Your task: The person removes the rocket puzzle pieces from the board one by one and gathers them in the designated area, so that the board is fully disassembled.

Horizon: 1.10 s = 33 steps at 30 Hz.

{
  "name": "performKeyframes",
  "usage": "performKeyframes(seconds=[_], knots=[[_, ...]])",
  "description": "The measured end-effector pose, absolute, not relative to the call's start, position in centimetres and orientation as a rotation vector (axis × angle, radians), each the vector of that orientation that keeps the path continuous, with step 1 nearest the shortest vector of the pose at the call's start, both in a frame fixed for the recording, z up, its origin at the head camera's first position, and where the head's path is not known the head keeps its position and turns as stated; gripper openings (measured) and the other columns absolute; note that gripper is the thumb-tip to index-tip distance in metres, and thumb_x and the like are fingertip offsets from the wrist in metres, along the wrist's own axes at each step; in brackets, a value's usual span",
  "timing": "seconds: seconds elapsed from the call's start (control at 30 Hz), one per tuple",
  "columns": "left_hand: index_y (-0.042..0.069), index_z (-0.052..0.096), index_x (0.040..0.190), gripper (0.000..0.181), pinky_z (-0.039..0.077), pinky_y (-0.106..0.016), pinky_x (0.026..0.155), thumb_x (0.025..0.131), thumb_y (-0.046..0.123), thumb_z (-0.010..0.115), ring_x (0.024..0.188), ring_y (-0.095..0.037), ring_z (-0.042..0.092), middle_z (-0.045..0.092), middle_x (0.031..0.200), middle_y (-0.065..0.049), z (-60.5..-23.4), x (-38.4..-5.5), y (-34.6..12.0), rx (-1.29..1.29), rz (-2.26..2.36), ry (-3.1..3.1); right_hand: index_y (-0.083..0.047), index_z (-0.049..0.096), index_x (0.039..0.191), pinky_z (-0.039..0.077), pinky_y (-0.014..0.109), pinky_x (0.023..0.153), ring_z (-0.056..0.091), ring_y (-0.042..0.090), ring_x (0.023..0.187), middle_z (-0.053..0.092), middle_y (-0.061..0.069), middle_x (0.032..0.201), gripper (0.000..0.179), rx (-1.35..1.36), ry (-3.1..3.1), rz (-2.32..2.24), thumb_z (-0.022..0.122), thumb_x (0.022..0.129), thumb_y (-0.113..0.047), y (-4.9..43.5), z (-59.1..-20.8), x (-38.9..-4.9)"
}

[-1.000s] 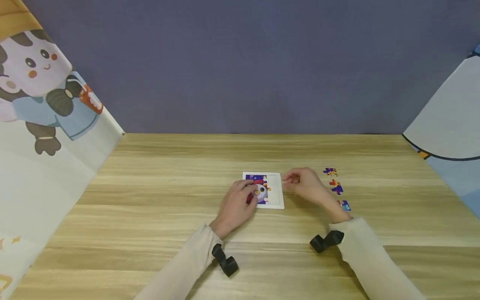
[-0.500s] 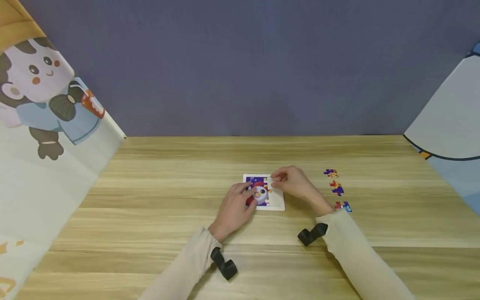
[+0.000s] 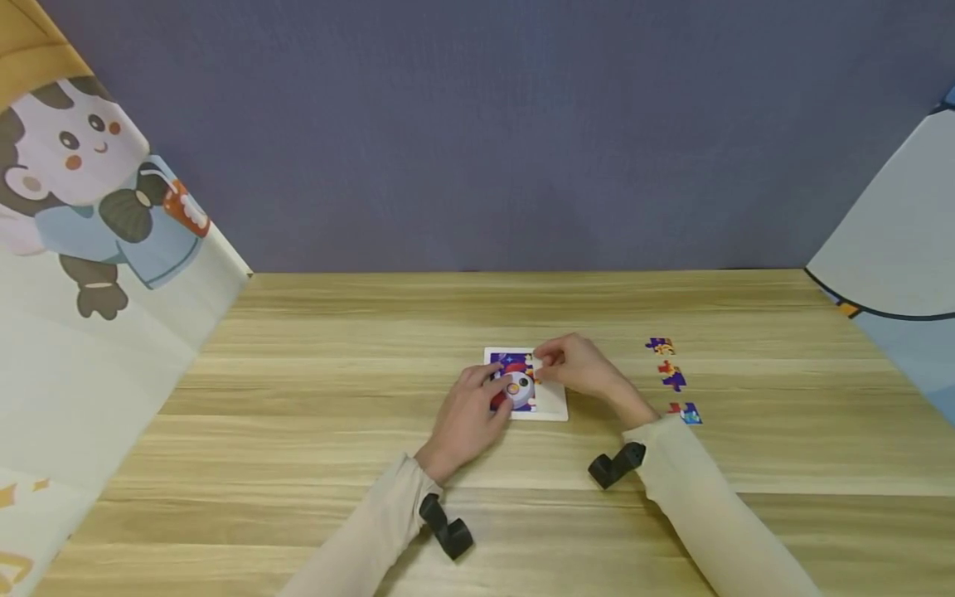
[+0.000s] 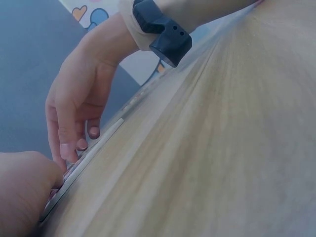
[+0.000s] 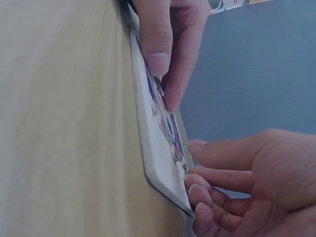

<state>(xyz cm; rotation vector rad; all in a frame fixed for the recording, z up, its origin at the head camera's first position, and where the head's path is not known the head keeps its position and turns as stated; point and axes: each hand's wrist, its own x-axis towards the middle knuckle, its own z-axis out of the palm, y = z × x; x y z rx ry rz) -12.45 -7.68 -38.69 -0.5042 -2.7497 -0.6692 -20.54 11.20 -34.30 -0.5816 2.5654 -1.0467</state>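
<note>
A white puzzle tray (image 3: 554, 406) lies on the table, its left and middle parts filled with a purple, red and grey jigsaw picture (image 3: 520, 393). My left hand (image 3: 466, 419) rests its spread fingers on the picture's left side. At the upper right, my right hand (image 3: 582, 365) touches the inner edge of the joined pieces. Thumb and forefinger of the right hand (image 5: 266, 173) stand slightly apart in the right wrist view, and no piece shows between them. Three loose jigsaw pieces lie right of the tray: upper (image 3: 661, 346), middle (image 3: 673, 377) and lower (image 3: 690, 413).
The wood-grain table (image 3: 336, 356) runs back to a dark blue-grey panel (image 3: 477, 141). A cartoon-printed panel (image 3: 82, 157) stands at the left and another printed panel (image 3: 895, 224) at the right. Black wrist cameras hang beneath both sleeves.
My right hand has moved left from the tray's right rim to the edge of the joined pieces. The left hand keeps its place on the picture.
</note>
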Motion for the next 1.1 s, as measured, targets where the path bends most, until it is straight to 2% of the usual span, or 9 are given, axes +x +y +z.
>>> performKeyframes(seconds=[0.43, 0.6, 0.8, 1.1], knots=[[0.007, 0.067, 0.118, 0.033, 0.043, -0.04, 0.104, 0.09, 0.023, 0.059, 0.119, -0.028, 0.053, 0.059, 0.13, -0.014, -38.7, -12.5, -7.5, -0.504, -0.694, -2.759, 0.006, 0.062, 0.118, 0.039, 0.021, 0.057, 0.047, 0.012, 0.066, 0.06, 0.007, 0.083, 0.035, -0.796, 2.566, -0.999, 0.066, 0.086, -0.005, 11.6, -34.9, -20.5], [0.007, 0.067, 0.117, 0.032, 0.043, -0.041, 0.103, 0.09, 0.022, 0.059, 0.119, -0.028, 0.054, 0.059, 0.13, -0.013, -38.7, -12.4, -7.6, -0.5, -0.683, -2.746, 0.005, 0.061, 0.118, 0.039, 0.022, 0.057, 0.048, 0.014, 0.069, 0.062, 0.01, 0.087, 0.035, -0.743, 2.522, -1.084, 0.066, 0.087, -0.009, 11.5, -35.2, -20.7], [0.007, 0.067, 0.117, 0.032, 0.044, -0.041, 0.102, 0.09, 0.022, 0.06, 0.118, -0.029, 0.054, 0.059, 0.128, -0.015, -38.8, -12.4, -7.8, -0.511, -0.656, -2.734, 0.003, 0.06, 0.121, 0.042, 0.026, 0.063, 0.053, 0.017, 0.077, 0.062, 0.013, 0.095, 0.036, -0.626, 2.468, -1.178, 0.065, 0.088, -0.012, 11.4, -35.5, -20.9], [0.007, 0.067, 0.117, 0.032, 0.043, -0.04, 0.102, 0.09, 0.022, 0.06, 0.117, -0.029, 0.055, 0.059, 0.128, -0.014, -38.7, -12.5, -7.7, -0.524, -0.626, -2.733, 0.002, 0.061, 0.118, 0.043, 0.027, 0.067, 0.054, 0.018, 0.08, 0.062, 0.014, 0.096, 0.033, -0.59, 2.485, -1.222, 0.065, 0.087, -0.01, 11.2, -35.4, -20.8]])
